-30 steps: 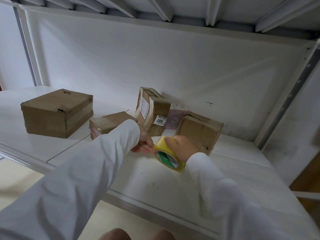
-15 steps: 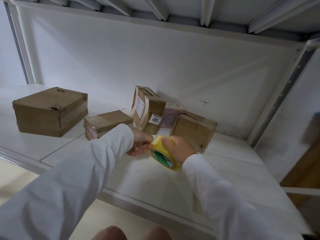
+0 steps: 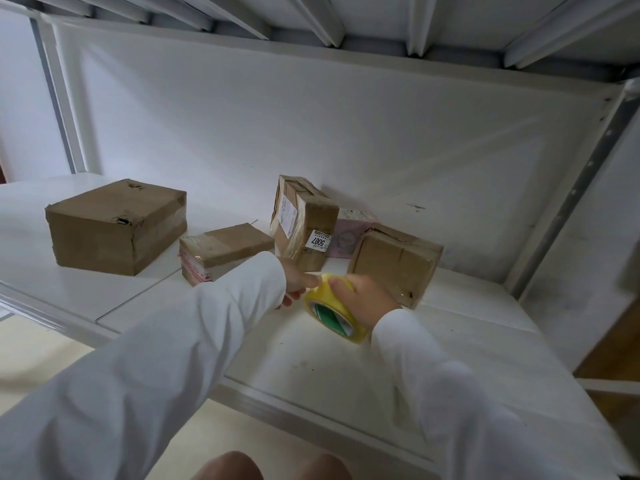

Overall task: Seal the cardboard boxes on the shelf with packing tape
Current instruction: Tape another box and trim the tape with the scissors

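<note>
**Both hands on the tape**

While our right hand (image 3: pixel 365 299) curls round the yellow tape roll (image 3: pixel 334 308), gripping it just above the white shelf (image 3: pixel 467 341), our left hand (image 3: pixel 298 280) pinches at the roll's top edge. Behind them sit four brown boxes: big (image 3: pixel 114 226), flat (image 3: pixel 221 251), upright (image 3: pixel 304 220), tilted (image 3: pixel 394 265).

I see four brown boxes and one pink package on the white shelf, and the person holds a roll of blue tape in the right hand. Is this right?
Not quite: the roll of tape is yellow, not blue. The head view shows the right hand gripping it, with the left hand touching its edge. The rest stands: four brown boxes and one pink package on the white shelf.
</note>
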